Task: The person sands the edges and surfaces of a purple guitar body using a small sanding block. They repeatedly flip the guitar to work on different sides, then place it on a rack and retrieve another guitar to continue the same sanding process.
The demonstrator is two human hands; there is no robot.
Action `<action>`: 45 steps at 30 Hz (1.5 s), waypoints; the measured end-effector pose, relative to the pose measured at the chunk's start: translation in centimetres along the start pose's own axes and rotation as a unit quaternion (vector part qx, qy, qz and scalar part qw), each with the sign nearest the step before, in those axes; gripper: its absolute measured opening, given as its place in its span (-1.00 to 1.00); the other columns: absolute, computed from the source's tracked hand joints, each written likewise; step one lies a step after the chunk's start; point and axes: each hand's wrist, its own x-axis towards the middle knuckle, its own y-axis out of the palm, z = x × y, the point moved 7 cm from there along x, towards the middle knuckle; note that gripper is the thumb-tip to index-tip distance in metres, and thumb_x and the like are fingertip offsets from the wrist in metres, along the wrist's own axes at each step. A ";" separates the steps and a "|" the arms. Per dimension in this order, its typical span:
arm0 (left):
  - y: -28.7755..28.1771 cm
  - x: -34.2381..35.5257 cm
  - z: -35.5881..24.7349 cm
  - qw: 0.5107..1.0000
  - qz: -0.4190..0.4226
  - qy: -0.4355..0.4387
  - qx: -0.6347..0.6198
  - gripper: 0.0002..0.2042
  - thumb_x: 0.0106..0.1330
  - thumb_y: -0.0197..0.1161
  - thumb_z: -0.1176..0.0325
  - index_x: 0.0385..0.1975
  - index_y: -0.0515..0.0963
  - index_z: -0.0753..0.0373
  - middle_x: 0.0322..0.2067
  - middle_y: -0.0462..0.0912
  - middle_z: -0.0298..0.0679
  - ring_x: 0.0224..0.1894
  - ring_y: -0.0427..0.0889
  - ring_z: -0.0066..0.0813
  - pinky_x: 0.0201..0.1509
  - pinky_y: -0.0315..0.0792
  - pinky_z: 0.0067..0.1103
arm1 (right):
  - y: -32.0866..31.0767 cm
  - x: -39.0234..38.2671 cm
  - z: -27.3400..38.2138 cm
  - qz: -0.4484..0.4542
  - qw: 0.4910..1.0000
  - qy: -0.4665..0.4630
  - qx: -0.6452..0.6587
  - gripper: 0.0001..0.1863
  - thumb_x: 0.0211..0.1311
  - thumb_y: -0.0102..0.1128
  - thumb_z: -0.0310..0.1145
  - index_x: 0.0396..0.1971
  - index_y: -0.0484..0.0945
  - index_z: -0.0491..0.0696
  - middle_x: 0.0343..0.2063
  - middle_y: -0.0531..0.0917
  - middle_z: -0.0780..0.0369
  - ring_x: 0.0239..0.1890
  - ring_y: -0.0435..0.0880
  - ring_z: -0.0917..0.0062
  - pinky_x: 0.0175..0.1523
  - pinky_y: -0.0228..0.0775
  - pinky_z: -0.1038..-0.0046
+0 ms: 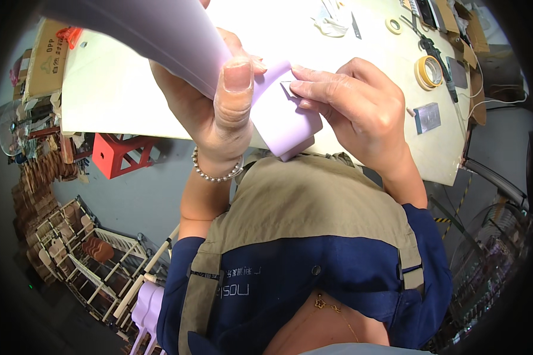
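Note:
A glossy lilac molded part stretches from the upper left toward my lap, ending in a curved, hollow-looking section just above my apron. My left hand is wrapped round it, thumb on the near side and fingers partly hidden behind. With thumb and fingertips, my right hand pinches a small, thin, greyish flat piece against the curved surface. Whether that piece is a blade or a scrap of abrasive sheet I cannot make out.
On the pale worktable lie a yellow tape roll, a metallic block, a black corded tool and a white cloth. A red stool stands below its left edge; a rack with brown parts is at lower left.

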 end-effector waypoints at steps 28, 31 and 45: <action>0.3 -0.3 -0.1 1.000 -0.002 -0.002 0.012 -0.32 0.17 0.09 0.02 0.01 0.06 0.55 -0.58 0.36 -0.24 -0.59 0.44 -0.54 -0.41 0.50 -0.59 | -0.2 -0.5 0.5 -0.008 0.999 0.003 -0.042 -0.80 -0.33 0.25 -0.45 -0.53 0.61 0.00 -0.55 0.64 0.39 -0.68 0.41 0.61 -0.61 0.30 0.61; 0.3 -0.6 -0.2 1.000 -0.008 -0.002 0.019 -0.32 0.17 0.10 0.02 0.02 0.07 0.54 -0.58 0.36 -0.25 -0.59 0.44 -0.54 -0.41 0.50 -0.60 | -0.2 -0.5 0.3 0.010 0.999 0.009 -0.030 -0.80 -0.32 0.26 -0.45 -0.52 0.61 0.01 -0.57 0.64 0.41 -0.68 0.41 0.62 -0.61 0.30 0.61; 0.1 -0.6 -0.1 1.000 -0.005 0.003 0.003 -0.35 0.18 0.08 0.05 0.03 0.08 0.51 -0.57 0.35 -0.24 -0.59 0.44 -0.55 -0.41 0.50 -0.61 | -0.1 -0.6 0.5 -0.015 0.999 0.029 -0.035 -0.80 -0.30 0.27 -0.44 -0.50 0.61 -0.02 -0.62 0.63 0.37 -0.69 0.39 0.61 -0.62 0.26 0.61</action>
